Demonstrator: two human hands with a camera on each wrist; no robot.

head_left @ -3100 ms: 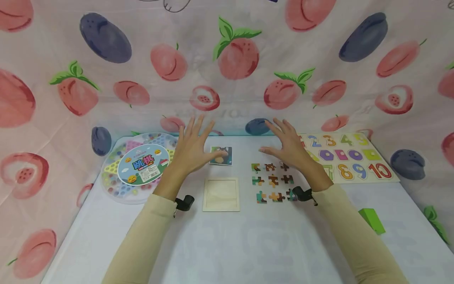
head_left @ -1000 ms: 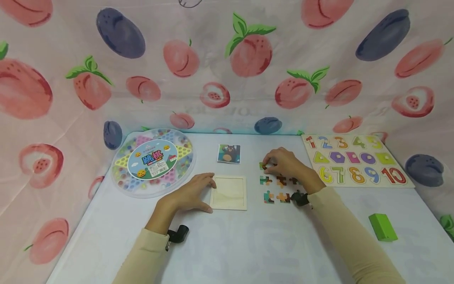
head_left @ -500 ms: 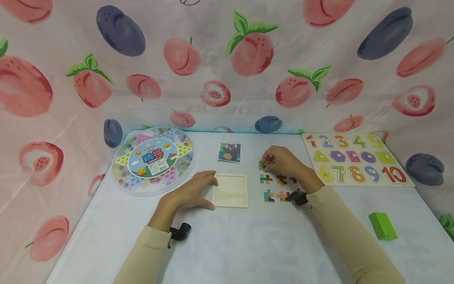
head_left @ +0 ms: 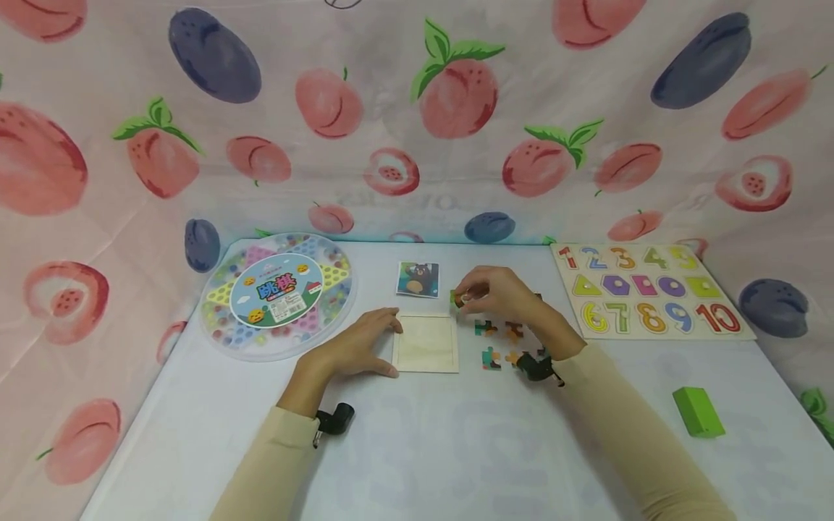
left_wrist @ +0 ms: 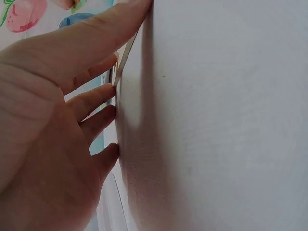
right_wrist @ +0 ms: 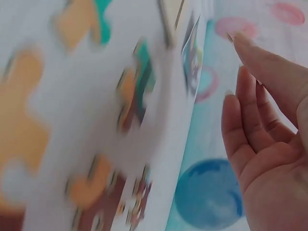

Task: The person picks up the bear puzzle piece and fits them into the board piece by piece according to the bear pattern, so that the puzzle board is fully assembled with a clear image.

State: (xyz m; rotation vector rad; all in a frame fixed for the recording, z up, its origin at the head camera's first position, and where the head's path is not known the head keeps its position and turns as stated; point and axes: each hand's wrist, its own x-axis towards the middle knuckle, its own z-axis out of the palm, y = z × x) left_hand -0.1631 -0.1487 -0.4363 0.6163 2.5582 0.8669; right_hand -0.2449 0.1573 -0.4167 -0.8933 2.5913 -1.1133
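Observation:
A light wooden puzzle tray (head_left: pixel 425 344) lies flat on the white table. My left hand (head_left: pixel 352 344) rests along its left side, thumb at the near corner and fingertips at the far one; in the left wrist view the fingers (left_wrist: pixel 98 98) look fairly straight against the edge. Between thumb and fingertips, my right hand (head_left: pixel 498 293) pinches a green and brown jigsaw piece (head_left: pixel 456 298) just beyond the tray's far right corner. Other jigsaw pieces (head_left: pixel 491 359) lie in rows right of the tray, some hidden under the right hand and wrist.
Behind the tray lies a bear picture card (head_left: pixel 418 280). A round Chinese checkers set (head_left: pixel 276 297) sits at the back left. A number and shape board (head_left: pixel 651 291) occupies the back right, with a green block (head_left: pixel 698 412) nearer. A fruit-print curtain (head_left: pixel 391 108) hangs behind.
Both hands were spread in the air, then came down to the tray and the pieces. My right hand has since carried a jigsaw piece leftward; the tray shifted slightly.

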